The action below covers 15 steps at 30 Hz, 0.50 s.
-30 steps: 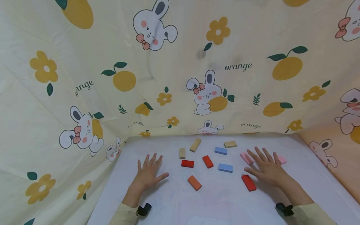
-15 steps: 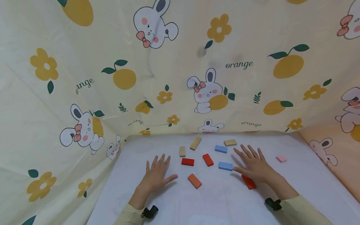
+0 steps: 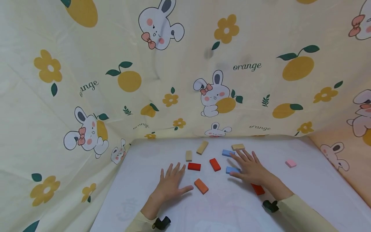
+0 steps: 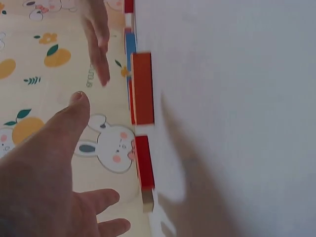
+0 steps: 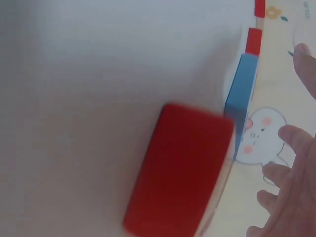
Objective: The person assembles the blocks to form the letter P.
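Note:
My left hand (image 3: 170, 186) hovers over the white table with fingers spread, holding nothing. Beside its thumb lies an orange block (image 3: 201, 186); a red block (image 3: 194, 166) lies just past its fingertips. My right hand (image 3: 252, 170), also spread and holding nothing, is above two blue blocks (image 3: 228, 153) and partly covers the nearer one (image 3: 231, 169). Under its wrist a red block (image 3: 258, 189) shows in part; the right wrist view has this red block (image 5: 180, 170) large and close. Another red block (image 3: 215, 164) lies between the hands.
Tan blocks (image 3: 202, 147) lie toward the back of the table (image 3: 220, 209). One pink block (image 3: 291, 163) is at the far right. A cloth (image 3: 179, 58) printed with rabbits and oranges hangs behind and at both sides.
Both hands have moved inward, the left hand rightward and the right hand leftward over the blue blocks. The pink block at the far right is now uncovered; the other pink one is hidden.

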Each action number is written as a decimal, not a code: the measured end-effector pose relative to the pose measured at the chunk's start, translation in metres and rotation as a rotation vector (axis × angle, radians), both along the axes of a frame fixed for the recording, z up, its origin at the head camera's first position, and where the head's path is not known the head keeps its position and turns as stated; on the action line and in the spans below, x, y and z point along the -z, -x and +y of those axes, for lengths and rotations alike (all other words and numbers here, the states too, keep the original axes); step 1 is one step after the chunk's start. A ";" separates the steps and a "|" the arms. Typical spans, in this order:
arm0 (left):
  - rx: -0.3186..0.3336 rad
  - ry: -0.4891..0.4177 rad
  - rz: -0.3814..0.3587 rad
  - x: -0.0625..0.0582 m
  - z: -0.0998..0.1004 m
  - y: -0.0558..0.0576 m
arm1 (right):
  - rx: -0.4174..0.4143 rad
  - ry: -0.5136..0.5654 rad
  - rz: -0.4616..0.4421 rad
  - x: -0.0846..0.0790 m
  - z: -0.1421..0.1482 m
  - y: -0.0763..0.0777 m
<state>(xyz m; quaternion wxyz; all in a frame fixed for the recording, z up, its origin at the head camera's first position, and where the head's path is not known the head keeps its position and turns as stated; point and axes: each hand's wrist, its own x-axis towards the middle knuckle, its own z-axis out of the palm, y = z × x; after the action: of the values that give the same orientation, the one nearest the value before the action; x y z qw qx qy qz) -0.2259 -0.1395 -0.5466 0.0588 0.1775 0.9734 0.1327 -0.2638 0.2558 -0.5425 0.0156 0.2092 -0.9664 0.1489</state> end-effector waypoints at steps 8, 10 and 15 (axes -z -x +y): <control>0.026 0.046 0.015 0.005 0.020 -0.008 | -0.055 0.022 -0.010 0.000 -0.015 0.009; 0.034 0.052 0.015 0.004 0.024 -0.010 | -0.069 0.021 -0.005 0.001 -0.019 0.012; 0.050 0.069 0.003 0.003 0.035 -0.014 | -0.085 0.004 -0.005 0.005 -0.029 0.019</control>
<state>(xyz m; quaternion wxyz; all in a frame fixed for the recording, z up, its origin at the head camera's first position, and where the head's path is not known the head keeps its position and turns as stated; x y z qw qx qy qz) -0.2119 -0.1048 -0.5499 0.0666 0.1996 0.9728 0.0970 -0.2824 0.2264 -0.5478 0.0073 0.2496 -0.9563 0.1518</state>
